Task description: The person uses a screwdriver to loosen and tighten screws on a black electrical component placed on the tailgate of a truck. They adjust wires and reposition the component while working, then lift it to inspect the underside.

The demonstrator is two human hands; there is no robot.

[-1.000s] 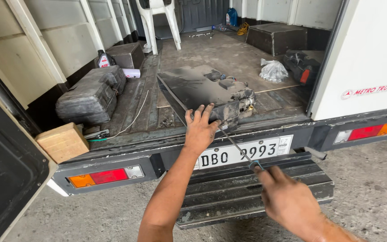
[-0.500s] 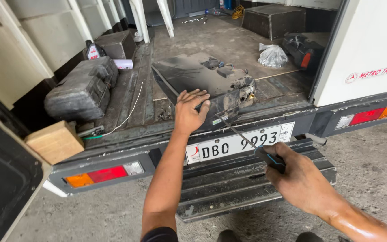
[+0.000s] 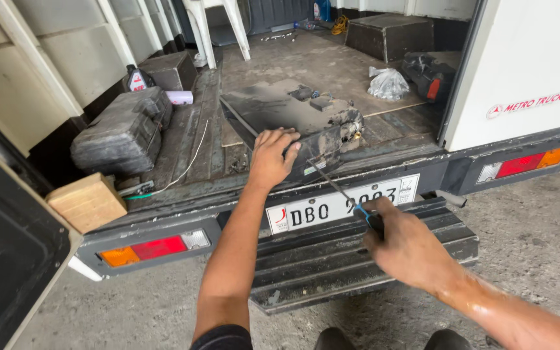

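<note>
A grimy dark flat metal part (image 3: 293, 113) lies at the truck bed's (image 3: 332, 61) rear edge. The left hand (image 3: 272, 155) presses open-palmed on its near edge, grasping nothing. Just right and nearer, the right hand (image 3: 406, 246), its grip clenched, holds a blue-handled screwdriver (image 3: 345, 198), tip at the part's corner.

Metal part (image 3: 280, 110) on truck bed (image 3: 319, 58); case (image 3: 124, 133) left.

left hand (image 3: 272, 157): arm outstretched, palm down, fingers spread | right hand (image 3: 404, 245): closed grip, knuckles up
</note>
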